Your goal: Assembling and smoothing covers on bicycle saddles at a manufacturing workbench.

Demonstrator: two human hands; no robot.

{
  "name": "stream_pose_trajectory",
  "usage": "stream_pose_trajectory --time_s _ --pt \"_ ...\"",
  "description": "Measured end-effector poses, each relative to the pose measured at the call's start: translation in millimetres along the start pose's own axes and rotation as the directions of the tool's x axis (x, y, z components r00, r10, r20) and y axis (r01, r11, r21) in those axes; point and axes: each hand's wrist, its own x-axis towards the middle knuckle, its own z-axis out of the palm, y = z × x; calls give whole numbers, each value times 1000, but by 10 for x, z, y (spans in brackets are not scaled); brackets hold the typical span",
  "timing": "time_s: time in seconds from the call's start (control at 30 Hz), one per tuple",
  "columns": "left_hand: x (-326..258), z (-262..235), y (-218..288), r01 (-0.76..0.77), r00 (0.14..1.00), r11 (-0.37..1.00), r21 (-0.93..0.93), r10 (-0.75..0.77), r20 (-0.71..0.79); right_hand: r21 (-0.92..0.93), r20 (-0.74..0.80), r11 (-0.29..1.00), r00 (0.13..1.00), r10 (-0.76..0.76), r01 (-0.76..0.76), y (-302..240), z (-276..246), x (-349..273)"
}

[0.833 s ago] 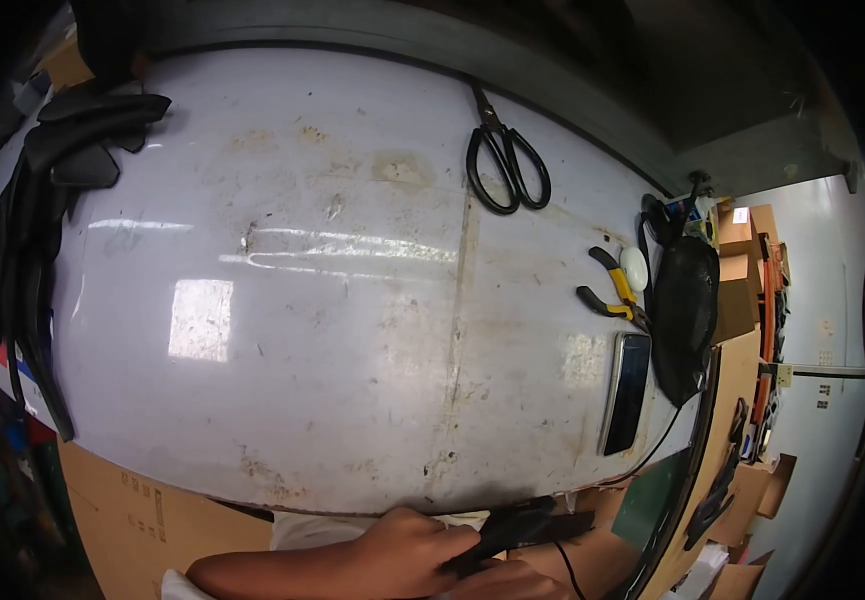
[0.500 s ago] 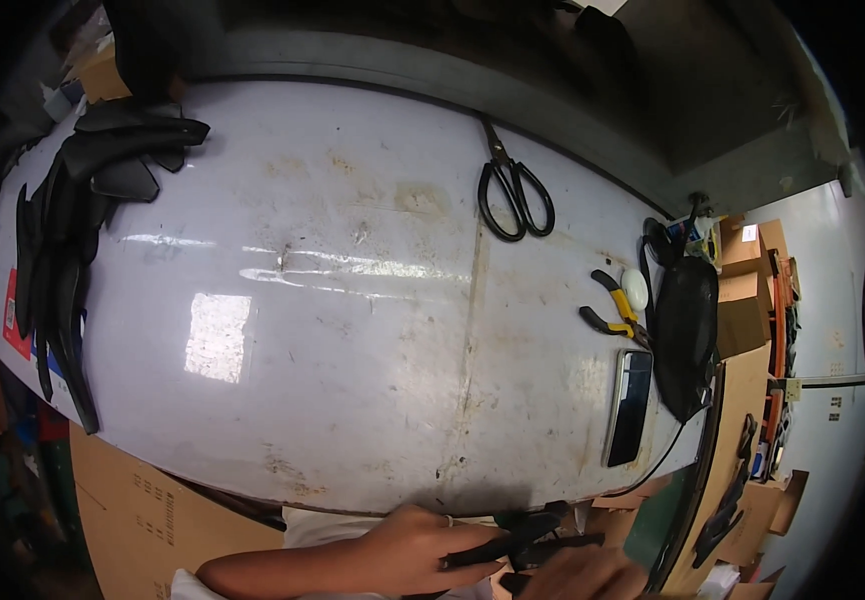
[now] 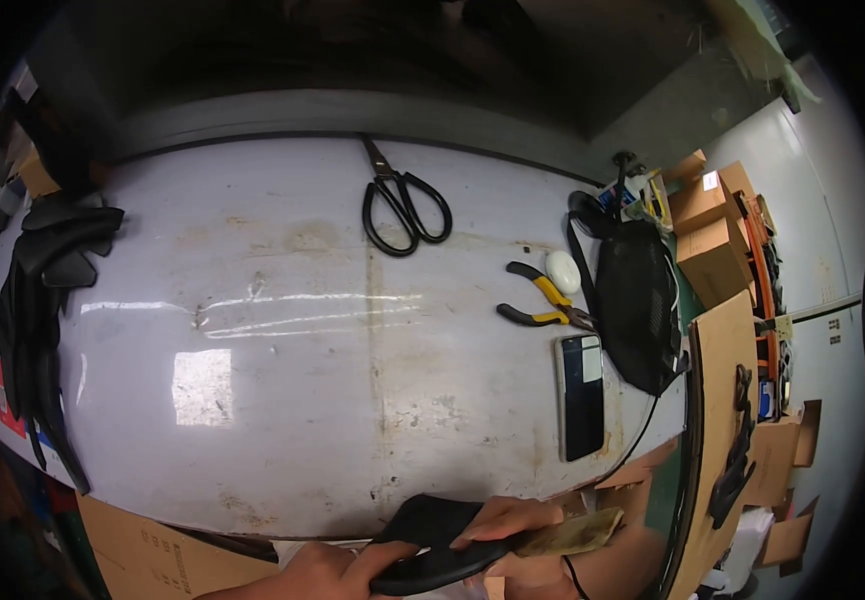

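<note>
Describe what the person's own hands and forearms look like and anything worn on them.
Both hands are bare: no gloves on the left hand or right hand. A thin dark band circles the right wrist. No sleeves show on the forearms at the lower edge. No rings or markings can be made out.

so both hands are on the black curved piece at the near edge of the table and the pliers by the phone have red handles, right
Not quite: the pliers have yellow handles, not red, as the head view shows. The rest holds: the left hand and the right hand are both on the black curved piece at the near edge of the table, and the pliers lie just beyond the phone.
</note>
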Motion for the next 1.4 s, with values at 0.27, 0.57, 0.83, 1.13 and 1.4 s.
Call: stream_pose_trajectory --time_s 0.27,0.57,0.83,1.13,1.4 --pt "71 75 317 -8 995 968 251 -17 98 -406 88 845 936 -341 347 55 -39 -61" --pt "565 -114 481 -105 907 980 171 24 421 -598 84 720 920 -382 353 -221 -34 -106" --pt "474 267 627 -68 966 894 444 -52 254 -456 -45 845 941 -335 279 11 -150 -207" --pt "486 -45 512 54 963 989 137 -88 256 -529 77 783 938 -339 327 -232 -35 63" --pt "525 -568 467 184 904 974 134 -221 367 106 304 457 409 -860 883 -301 409 131"
